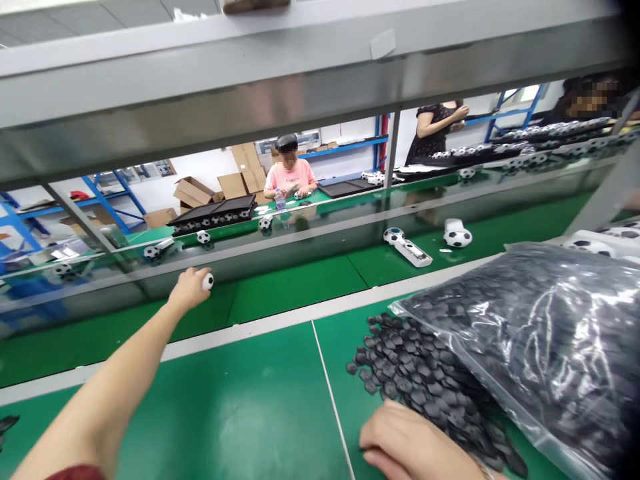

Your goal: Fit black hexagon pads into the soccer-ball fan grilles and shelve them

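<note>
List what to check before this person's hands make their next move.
1. Left hand on the small black-and-white ball: ok, fingers against it.
2. Right hand beside the loose black pieces: cannot tell whether it holds any.
3. Clear plastic bag: not ok, black pieces lie spilled from its end onto the green bench top.
4. Co-worker in the pink shirt across the line: ok, their hands are at their own place, apart from this person's.

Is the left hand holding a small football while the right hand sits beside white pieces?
No, the head view shows black pieces, not white. The left hand holds the small football; the right hand sits beside the black pieces.
</note>
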`<act>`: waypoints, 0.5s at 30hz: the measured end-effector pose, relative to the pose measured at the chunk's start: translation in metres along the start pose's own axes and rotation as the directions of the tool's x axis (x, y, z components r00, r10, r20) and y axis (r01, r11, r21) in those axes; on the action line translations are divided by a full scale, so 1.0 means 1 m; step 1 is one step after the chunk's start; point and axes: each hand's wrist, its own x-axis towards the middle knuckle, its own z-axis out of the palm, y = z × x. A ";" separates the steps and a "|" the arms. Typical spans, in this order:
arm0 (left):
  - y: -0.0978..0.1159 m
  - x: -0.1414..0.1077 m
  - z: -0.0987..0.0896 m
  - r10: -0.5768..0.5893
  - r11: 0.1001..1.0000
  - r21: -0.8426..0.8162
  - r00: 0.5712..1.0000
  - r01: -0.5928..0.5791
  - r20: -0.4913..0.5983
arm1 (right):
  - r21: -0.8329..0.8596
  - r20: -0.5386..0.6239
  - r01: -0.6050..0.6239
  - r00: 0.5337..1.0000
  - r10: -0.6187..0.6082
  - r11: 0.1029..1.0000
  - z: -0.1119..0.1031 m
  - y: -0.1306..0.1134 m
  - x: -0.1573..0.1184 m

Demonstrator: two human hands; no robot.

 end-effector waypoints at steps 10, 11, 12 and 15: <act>0.071 -0.182 -0.122 0.215 0.929 -0.351 0.944 -0.119 0.250 | 0.104 -0.021 0.093 0.996 -0.092 0.990 -0.002 -0.003 0.001; 0.085 -0.196 -0.124 0.244 0.902 -0.414 0.936 -0.123 0.253 | 0.109 -0.039 0.115 0.993 -0.111 0.987 -0.002 -0.004 0.000; 0.098 -0.207 -0.124 0.271 0.868 -0.478 0.935 -0.135 0.228 | 0.114 -0.062 0.140 0.989 -0.134 0.984 -0.002 -0.005 0.000; 0.132 -0.223 -0.110 0.343 0.792 -0.563 0.935 -0.235 0.092 | 0.137 -0.132 0.194 0.976 -0.176 0.971 -0.003 -0.007 0.000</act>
